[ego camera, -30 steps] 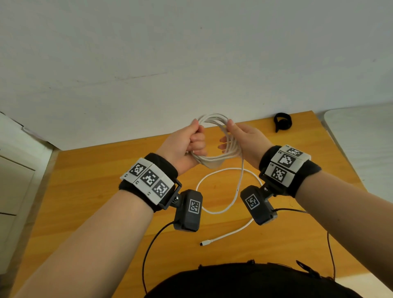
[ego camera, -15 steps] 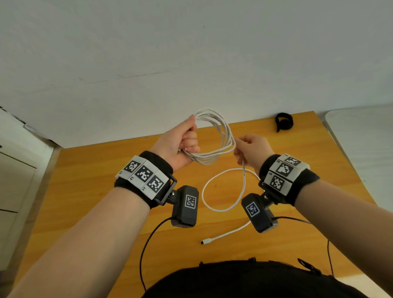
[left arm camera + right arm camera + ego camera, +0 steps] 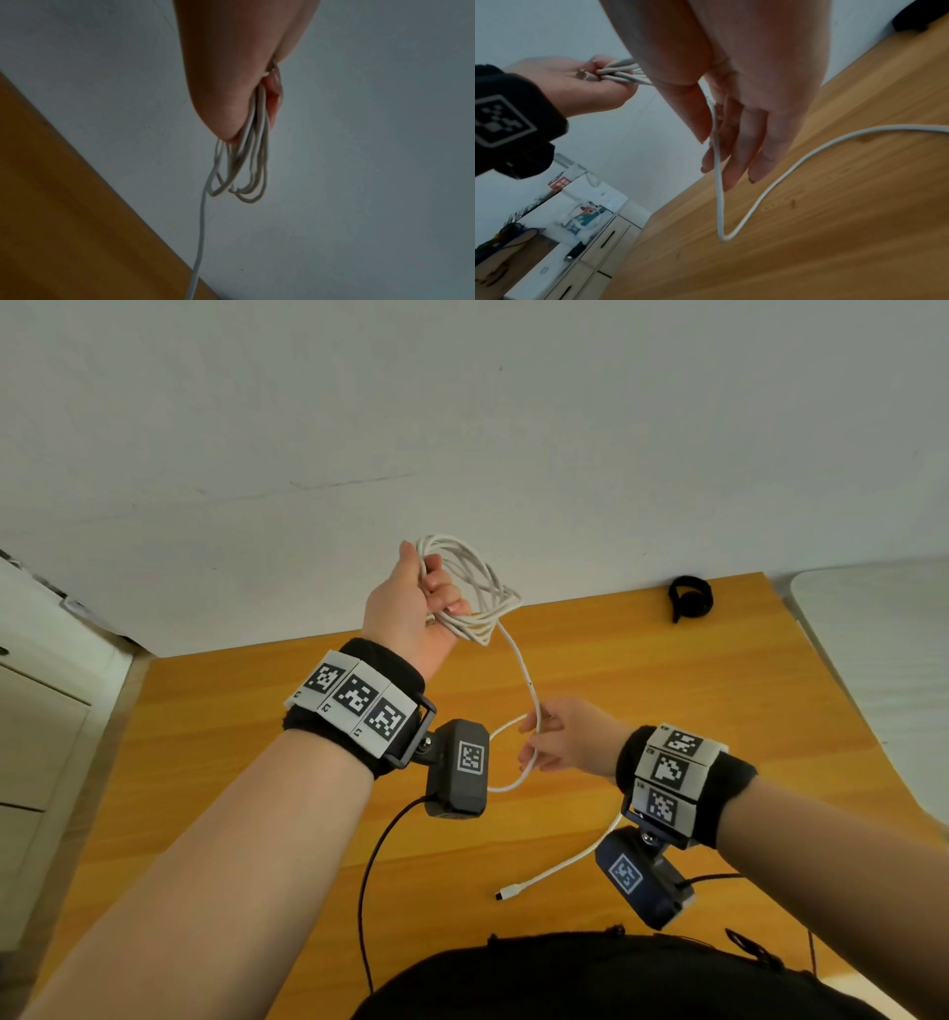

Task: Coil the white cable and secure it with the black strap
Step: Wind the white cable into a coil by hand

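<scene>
Hands are separating: left hand (image 3: 411, 608) is gripping the raised coil (image 3: 475, 598), while right hand (image 3: 570, 737), having slid down, is running loose fingers along the slack cable (image 3: 529, 690) above the counter (image 3: 667, 690), readying another loop; strap (image 3: 690, 598) untouched.

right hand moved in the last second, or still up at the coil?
Yes. The right hand has dropped away from the coil in the left hand, toward the person, farther from the black strap at the table's far edge.
</scene>
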`<state>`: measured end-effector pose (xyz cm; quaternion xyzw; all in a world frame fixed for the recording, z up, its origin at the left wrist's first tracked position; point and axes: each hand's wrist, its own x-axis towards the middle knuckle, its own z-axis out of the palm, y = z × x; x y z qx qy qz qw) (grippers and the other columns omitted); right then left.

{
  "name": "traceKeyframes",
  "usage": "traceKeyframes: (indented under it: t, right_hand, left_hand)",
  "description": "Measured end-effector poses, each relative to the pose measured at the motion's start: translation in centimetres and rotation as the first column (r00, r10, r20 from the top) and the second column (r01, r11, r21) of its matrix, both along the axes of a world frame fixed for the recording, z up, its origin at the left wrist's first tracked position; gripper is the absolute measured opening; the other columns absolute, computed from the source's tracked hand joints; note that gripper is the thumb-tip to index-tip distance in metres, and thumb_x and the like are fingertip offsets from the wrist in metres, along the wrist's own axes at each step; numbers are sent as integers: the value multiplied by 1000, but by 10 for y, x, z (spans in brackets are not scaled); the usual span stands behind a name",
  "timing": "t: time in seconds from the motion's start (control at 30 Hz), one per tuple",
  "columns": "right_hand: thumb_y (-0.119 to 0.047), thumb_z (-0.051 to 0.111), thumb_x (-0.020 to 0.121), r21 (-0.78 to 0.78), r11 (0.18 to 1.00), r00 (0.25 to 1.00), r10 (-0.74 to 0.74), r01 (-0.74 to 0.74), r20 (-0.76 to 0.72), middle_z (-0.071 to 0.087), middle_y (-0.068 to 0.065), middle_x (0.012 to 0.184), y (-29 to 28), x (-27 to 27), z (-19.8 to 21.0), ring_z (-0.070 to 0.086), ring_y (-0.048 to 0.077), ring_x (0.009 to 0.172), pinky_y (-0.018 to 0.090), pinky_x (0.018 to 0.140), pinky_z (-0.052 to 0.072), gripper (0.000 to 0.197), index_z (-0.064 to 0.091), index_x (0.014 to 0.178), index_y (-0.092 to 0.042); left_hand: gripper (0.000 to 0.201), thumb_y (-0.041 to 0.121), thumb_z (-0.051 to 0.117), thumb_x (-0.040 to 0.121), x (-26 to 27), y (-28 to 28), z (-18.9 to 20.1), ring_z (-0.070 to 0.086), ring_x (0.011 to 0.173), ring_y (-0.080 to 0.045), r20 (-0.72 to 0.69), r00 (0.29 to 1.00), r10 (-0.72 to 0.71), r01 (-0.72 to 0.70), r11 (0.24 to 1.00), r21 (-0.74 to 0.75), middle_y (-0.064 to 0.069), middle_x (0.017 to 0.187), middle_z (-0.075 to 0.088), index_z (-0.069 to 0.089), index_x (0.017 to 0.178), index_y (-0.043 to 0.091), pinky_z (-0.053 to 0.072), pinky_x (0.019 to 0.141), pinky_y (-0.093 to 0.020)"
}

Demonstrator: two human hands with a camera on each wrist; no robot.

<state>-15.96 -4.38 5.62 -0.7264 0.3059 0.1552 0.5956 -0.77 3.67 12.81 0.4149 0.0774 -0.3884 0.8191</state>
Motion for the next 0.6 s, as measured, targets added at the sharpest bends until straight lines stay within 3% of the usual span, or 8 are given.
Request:
traceKeyframes:
  t: [0.1,0.17,0.27,0.33,0.37,0.43,0.5,0.6]
  right_hand:
    - [0,37,96,-72,997,999,-4,7,40,63,8,73,1,1,2,63,26,80,38,84,52,18,49,108,-8]
    - [-3,37,96,-131,991,998,-13,22,66,61,8,71,1,1,5,62,24,68,37,77,54,19,51,106,-9]
    - [-12,38,98,-383,919,993,115,-97,26,56,5,69,0,1,14,56,14,55,29,60,51,23,59,89,-5]
    - [-15,37,99,-507,847,979,200,-162,22,45,2,61,0,2,19,51,21,60,34,62,49,30,52,73,-11]
    - [-16,36,99,-549,818,973,229,-174,33,40,1,62,0,2,21,48,24,64,38,66,49,30,51,74,-9]
    - [-17,36,99,-610,767,962,273,-200,29,40,2,76,0,4,22,48,26,75,37,68,44,26,60,97,-8]
    - [-14,35,99,-639,724,946,323,-258,-16,39,4,94,1,5,24,49,27,82,32,71,40,34,52,129,-17]
    - [-13,34,100,-702,644,924,379,-306,-56,40,4,100,1,7,31,53,29,86,35,72,46,43,41,139,-30]
  left_hand:
    - [42,37,33,101,-3,-1,0,30,33,-6,58,998,-13,10,999,36,5,51,35,48,70,13,31,45,-20]
    - [41,33,31,102,-6,-3,-1,30,35,-7,89,996,-27,23,998,51,4,54,36,47,70,13,30,50,-22]
    - [37,25,29,103,-9,-4,-1,32,35,-7,152,987,-53,41,996,85,3,54,39,45,72,12,29,53,-23]
    - [31,19,29,102,-12,-5,-2,32,37,-7,211,974,-80,53,990,133,1,60,37,44,76,12,29,54,-24]
    - [28,17,29,102,-13,-4,-3,33,39,-7,249,963,-101,60,984,168,0,62,36,43,79,12,30,54,-23]
    - [23,16,30,102,-17,-3,-7,34,42,-7,350,922,-164,76,965,251,0,65,37,43,84,12,32,53,-23]
    - [18,16,32,102,-21,-2,-11,38,47,-9,469,845,-258,84,929,359,0,67,39,43,88,12,35,53,-24]
    - [18,18,34,101,-27,1,-15,43,56,-13,619,653,-437,45,838,544,0,66,43,43,87,13,41,57,-24]
